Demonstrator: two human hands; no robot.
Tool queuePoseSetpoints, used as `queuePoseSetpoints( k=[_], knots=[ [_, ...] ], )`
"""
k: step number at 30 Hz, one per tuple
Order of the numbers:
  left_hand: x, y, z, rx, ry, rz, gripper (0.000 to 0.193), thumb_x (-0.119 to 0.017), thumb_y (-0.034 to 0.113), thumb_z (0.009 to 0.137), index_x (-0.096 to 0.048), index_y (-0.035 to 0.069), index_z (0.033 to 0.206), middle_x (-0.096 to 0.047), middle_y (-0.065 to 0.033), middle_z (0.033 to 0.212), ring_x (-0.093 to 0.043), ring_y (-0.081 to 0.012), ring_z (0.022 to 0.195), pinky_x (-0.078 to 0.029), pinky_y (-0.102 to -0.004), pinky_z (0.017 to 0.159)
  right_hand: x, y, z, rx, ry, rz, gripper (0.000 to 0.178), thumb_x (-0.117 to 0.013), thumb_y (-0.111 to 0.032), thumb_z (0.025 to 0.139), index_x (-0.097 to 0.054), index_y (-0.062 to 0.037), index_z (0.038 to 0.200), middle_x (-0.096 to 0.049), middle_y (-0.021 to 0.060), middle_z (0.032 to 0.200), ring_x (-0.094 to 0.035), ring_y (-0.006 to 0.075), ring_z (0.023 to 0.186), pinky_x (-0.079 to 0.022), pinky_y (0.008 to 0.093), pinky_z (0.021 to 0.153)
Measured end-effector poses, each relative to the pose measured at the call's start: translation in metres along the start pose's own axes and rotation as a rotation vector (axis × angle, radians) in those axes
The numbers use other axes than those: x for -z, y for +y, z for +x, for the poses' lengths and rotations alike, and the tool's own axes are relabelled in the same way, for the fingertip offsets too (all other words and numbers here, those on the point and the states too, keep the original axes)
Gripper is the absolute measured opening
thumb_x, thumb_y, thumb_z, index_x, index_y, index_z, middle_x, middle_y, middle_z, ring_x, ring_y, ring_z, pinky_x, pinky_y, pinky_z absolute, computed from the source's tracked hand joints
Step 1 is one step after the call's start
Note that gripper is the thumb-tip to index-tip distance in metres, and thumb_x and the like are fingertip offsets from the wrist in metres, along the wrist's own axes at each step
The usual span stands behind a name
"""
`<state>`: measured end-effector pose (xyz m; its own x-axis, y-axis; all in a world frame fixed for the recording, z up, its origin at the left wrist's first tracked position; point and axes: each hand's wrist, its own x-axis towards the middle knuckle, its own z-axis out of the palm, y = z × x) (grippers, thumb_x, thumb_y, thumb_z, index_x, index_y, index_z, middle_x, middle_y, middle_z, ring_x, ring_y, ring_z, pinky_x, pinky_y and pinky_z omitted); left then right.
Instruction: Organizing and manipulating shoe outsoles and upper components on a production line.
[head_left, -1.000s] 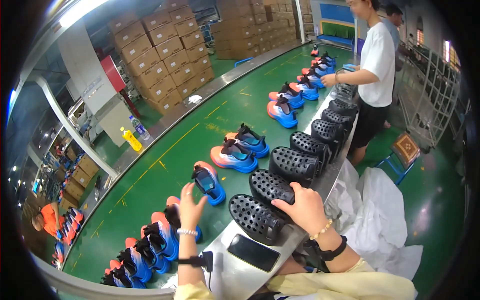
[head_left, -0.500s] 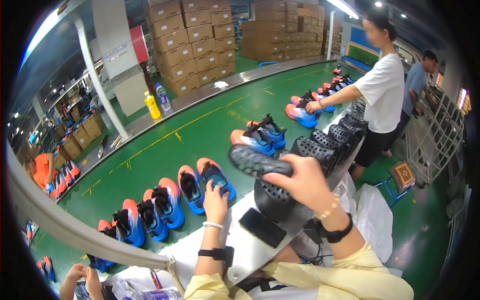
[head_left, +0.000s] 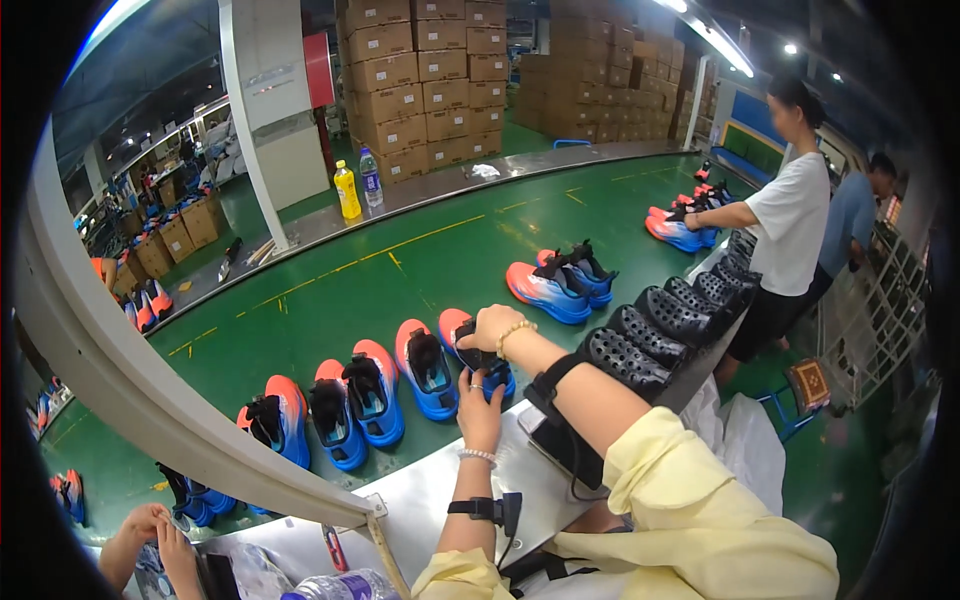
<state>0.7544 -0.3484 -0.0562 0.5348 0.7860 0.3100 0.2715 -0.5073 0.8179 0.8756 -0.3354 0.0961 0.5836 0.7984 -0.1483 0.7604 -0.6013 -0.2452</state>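
A coral, white and blue sneaker (head_left: 451, 322) stands on the green belt in front of me, toe pointing away. Over its opening, my right hand (head_left: 500, 328) is closed on a black perforated clog-shaped piece (head_left: 472, 350), mostly hidden by the fingers and the shoe. My left hand (head_left: 481, 415) grips the same sneaker's heel. Just left of it stands a matching sneaker (head_left: 427, 370), with more of the kind farther left. Right of my hands, similar black clog-shaped pieces (head_left: 625, 360) form a row along the belt's near edge. A dark phone (head_left: 568, 447) lies partly under my right forearm.
A pair of sneakers (head_left: 560, 285) sits farther along the belt. A co-worker in a white shirt (head_left: 795, 205) reaches to sneakers at right. Another person's hands (head_left: 160, 540) show lower left. A white curved post (head_left: 180, 400) crosses the left side. Bottles (head_left: 347, 190) stand on the far ledge.
My right hand has brought the black piece from above the belt down and left to the sneaker. The left hand stays at this sneaker, now around its heel. The view has shifted.
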Motion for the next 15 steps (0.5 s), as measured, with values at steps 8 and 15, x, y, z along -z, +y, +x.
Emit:
queuePoseSetpoints(
  k=[8,15],
  knots=[
    [-0.001,-0.001,0.002,0.032,0.061,0.031,0.036,-0.068,0.02,0.086,-0.057,0.01,0.119,-0.049,-0.0182,0.138,-0.054,-0.039,0.118,-0.047,-0.045,0.094,0.003,-0.009,0.04,-0.027,-0.333,-0.173,0.052,-0.08,-0.044,0.069,-0.073,0.0004,0.094,-0.073,0.0128,0.082,-0.071,0.0231,0.07,-0.058,0.0333,0.064],
    [-0.006,-0.011,0.004,0.039,0.06,-0.014,0.042,-0.066,0.024,0.089,-0.053,0.011,0.127,-0.044,-0.0178,0.143,-0.053,-0.0411,0.119,-0.046,-0.0472,0.096,-0.073,-0.013,0.045,-0.109,0.099,-0.161,0.029,-0.076,-0.024,0.076,-0.075,-0.0103,0.102,-0.071,0.0125,0.111,-0.069,0.0257,0.103,-0.056,0.0342,0.085]
  ],
)
